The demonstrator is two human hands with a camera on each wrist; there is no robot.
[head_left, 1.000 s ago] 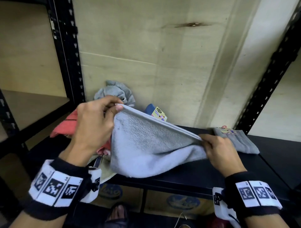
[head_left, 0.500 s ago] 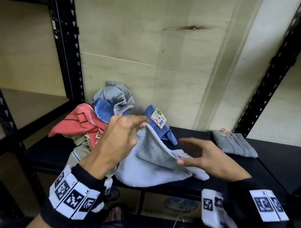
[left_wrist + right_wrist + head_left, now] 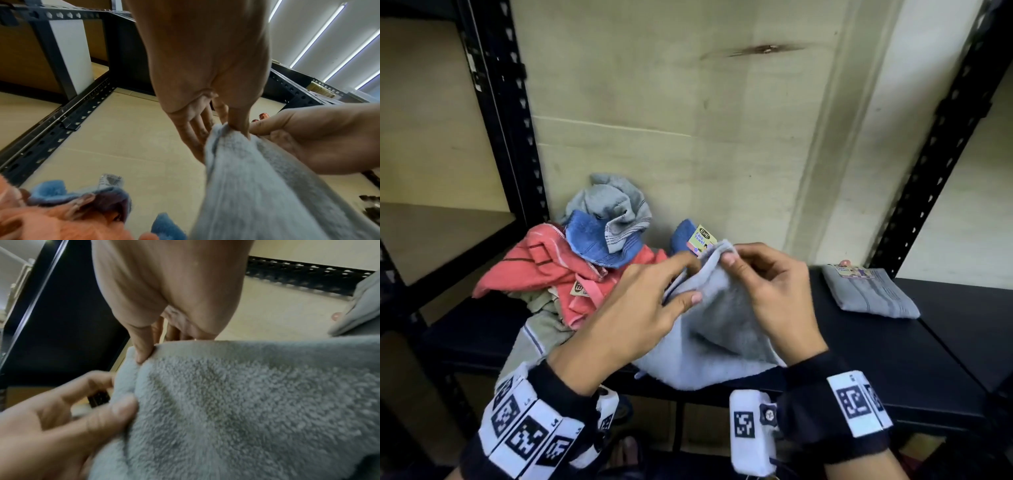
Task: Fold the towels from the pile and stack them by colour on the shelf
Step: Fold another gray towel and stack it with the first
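Both hands meet at the grey towel's (image 3: 717,329) top corner: right hand (image 3: 774,294) pinches it, left hand (image 3: 643,308) pinches alongside; towel hangs toward the shelf's (image 3: 859,346) front edge.

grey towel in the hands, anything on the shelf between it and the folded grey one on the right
Nothing visible. The grey towel, pinched by the right hand with the left hand on it, has only bare black shelf between it and the folded grey towel. The unfolded pile sits on the opposite side.

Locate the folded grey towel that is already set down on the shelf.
In the head view, the folded grey towel lies on the black shelf, right of both hands, apart from the pile, near the right upright.
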